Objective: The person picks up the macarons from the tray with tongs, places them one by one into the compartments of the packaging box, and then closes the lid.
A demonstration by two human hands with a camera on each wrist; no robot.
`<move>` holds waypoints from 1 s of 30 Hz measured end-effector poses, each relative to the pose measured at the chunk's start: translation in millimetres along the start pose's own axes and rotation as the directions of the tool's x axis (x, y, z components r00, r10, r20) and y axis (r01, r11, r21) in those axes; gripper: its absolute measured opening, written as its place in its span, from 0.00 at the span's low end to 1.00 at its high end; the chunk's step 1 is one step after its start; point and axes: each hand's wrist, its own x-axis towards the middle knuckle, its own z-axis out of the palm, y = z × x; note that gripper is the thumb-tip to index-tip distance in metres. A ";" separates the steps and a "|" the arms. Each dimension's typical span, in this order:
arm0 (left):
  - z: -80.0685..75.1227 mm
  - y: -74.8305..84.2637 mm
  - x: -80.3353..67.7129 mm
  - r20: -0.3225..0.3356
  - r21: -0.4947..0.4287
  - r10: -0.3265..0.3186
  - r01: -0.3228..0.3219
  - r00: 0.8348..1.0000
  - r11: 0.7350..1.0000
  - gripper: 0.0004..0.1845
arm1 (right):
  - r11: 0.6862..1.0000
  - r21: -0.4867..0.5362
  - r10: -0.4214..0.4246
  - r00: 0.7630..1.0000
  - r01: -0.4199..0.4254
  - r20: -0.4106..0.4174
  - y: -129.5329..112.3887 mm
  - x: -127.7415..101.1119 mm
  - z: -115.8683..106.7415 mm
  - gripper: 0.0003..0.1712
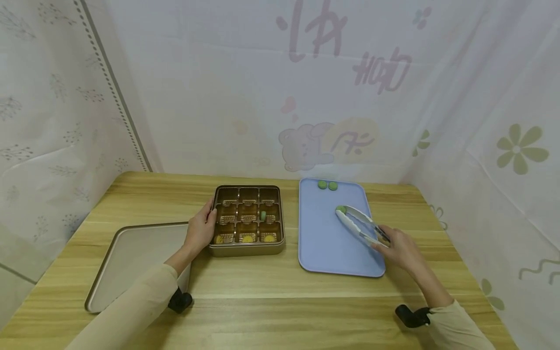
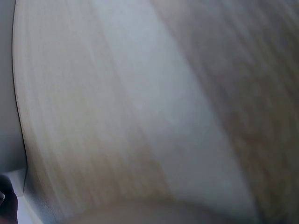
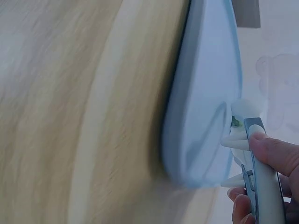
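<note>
My left hand (image 1: 201, 229) holds the left side of a square brown tin box (image 1: 247, 250), thumb at its rim. A gold insert divides the box into several compartments. Yellow round pieces (image 1: 248, 238) lie in the front row, and a green piece (image 1: 263, 216) stands on edge in the middle row's right compartment. In my right hand (image 1: 401, 249) is a pair of tongs (image 1: 348, 223) with white tips, held over the blue tray (image 1: 323, 248). Between the tips sits a small green disc (image 1: 341, 209). The right wrist view shows thumb and fingers around the tongs' handles (image 3: 268, 191).
Two more green discs (image 1: 327, 185) lie at the tray's far edge. Left of the box is a flat beige lid-like tray (image 1: 144, 257), partly under my left forearm. Printed curtains (image 1: 218, 97) hang behind and beside the wooden table (image 1: 262, 311).
</note>
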 end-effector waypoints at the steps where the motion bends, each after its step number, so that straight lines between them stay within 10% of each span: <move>1: -0.2 0.1 0.0 0.003 0.000 0.000 0.000 1.000 1.000 0.28 | 1.000 0.000 -0.009 1.000 0.009 -0.002 -2.2 1.1 -0.2 0.32; 30: -0.3 0.5 -0.5 0.000 -0.004 0.004 -0.004 1.000 1.000 0.28 | 0.941 0.061 -0.333 0.943 0.333 -0.018 -148.0 46.6 20.6 0.34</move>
